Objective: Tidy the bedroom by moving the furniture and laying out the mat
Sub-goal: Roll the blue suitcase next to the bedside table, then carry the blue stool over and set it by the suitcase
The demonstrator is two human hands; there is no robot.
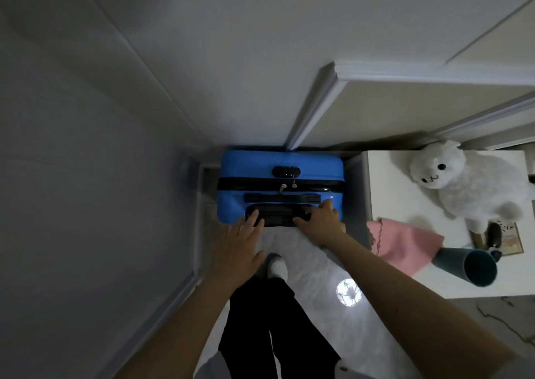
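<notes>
A blue suitcase (280, 186) stands upright on the pale floor (318, 262) at the centre of the frame, pushed into the corner where the grey wall (86, 146) on the left meets a white door frame (312, 109) above it. Its top faces the camera, with a black combination lock (286, 171), the zip line and a black telescopic handle housing (275, 215) along the near edge.

Both hands sit at that near edge. The left hand (237, 248), lower centre, has its fingers extended and loosely spread, the fingertips (254, 213) resting on the left end of the handle housing. The right hand (318, 219) lies just to the right, its fingers bent over the right end of the housing; in the dim light it seems to grip it, though the hold is not clear.

To the right of the frame a white worktop (405, 190) stands just beside the suitcase, carrying a white plush alpaca (463, 181), a pink cloth (405, 242) and a teal cup (472, 265) lying on its side. A white shoe (278, 265) and black trousers (266, 320) show below the hands.
</notes>
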